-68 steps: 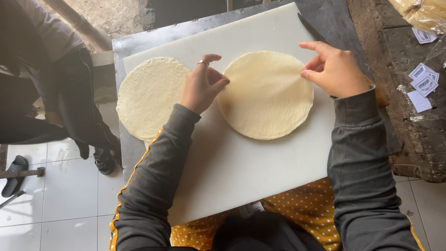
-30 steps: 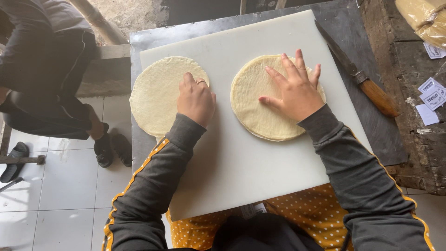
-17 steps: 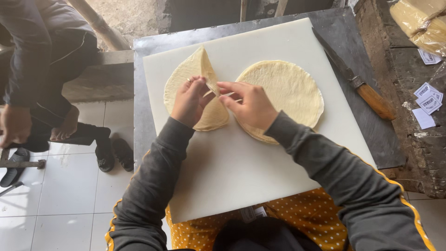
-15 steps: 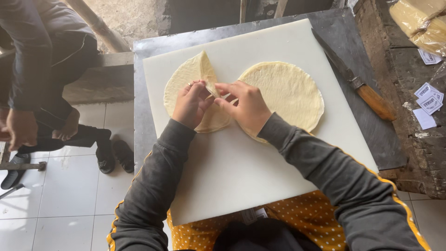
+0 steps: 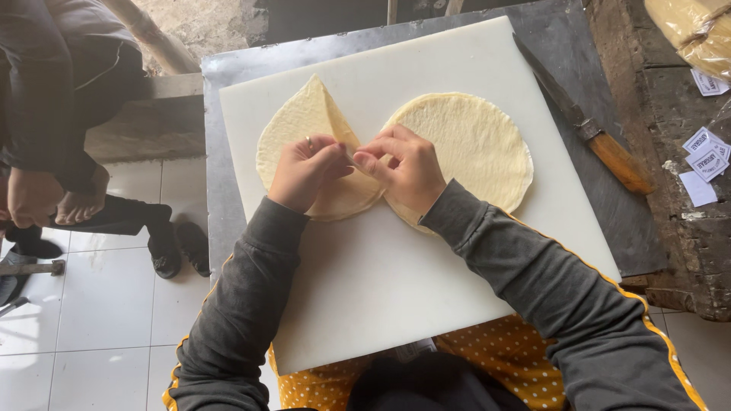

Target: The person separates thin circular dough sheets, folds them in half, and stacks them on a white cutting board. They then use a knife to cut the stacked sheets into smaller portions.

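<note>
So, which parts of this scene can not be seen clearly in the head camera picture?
- Head view: the near edge of the left flatbread is hidden under the left hand and right hand.
- What the fingertips pinch is too small to tell.
- The pale bag is cut off by the top right corner.
- The seated person is cut off by the left edge.
- The knife blade tip blends into the dark tray.

Both arms, in dark grey sleeves, reach forward and converge. The left hand (image 5: 304, 171) (a ring on one finger) curls knuckles-up in a pinching grip; the right hand (image 5: 407, 169) pinches fingertip-to-fingertip beside it, nearly touching.
</note>
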